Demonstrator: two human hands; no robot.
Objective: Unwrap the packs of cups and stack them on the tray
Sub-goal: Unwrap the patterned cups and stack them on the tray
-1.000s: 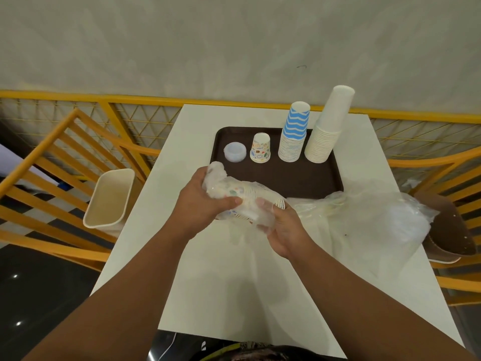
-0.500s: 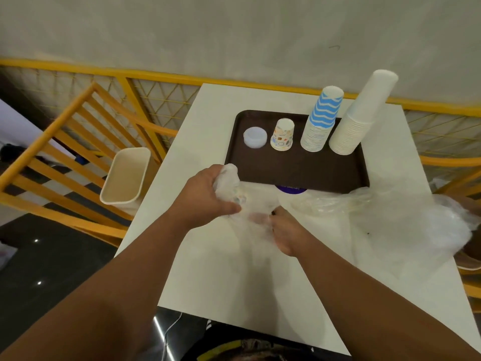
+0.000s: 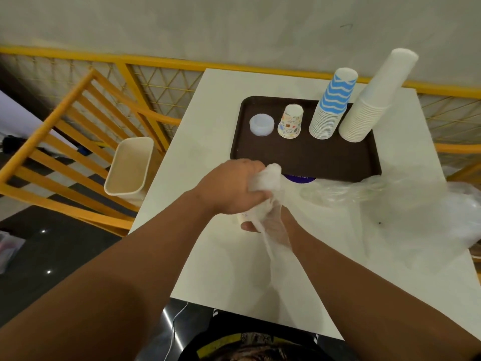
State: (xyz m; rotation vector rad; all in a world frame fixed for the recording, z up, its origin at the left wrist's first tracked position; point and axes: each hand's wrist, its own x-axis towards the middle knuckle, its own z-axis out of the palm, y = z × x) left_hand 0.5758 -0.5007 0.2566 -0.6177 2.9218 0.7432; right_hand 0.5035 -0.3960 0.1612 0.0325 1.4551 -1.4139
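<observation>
Standing upside down on the brown tray [image 3: 307, 160] are a white cup stack [image 3: 369, 100], a blue-striped stack [image 3: 330, 105], one patterned cup [image 3: 290, 121] and a clear lid [image 3: 261, 124]. In front, the left hand [image 3: 229, 188] is clenching the clear wrapper [image 3: 268, 178] of the cup pack [image 3: 250, 217]; the right hand [image 3: 270, 225] is gripping the pack from underneath. Loose plastic [image 3: 403, 204] is lying on the white table [image 3: 213, 121]; a beige bin [image 3: 130, 165] is standing beside yellow railings [image 3: 65, 142].

both hands curled tight, left hand [image 3: 229, 188] above right hand [image 3: 270, 225].
</observation>
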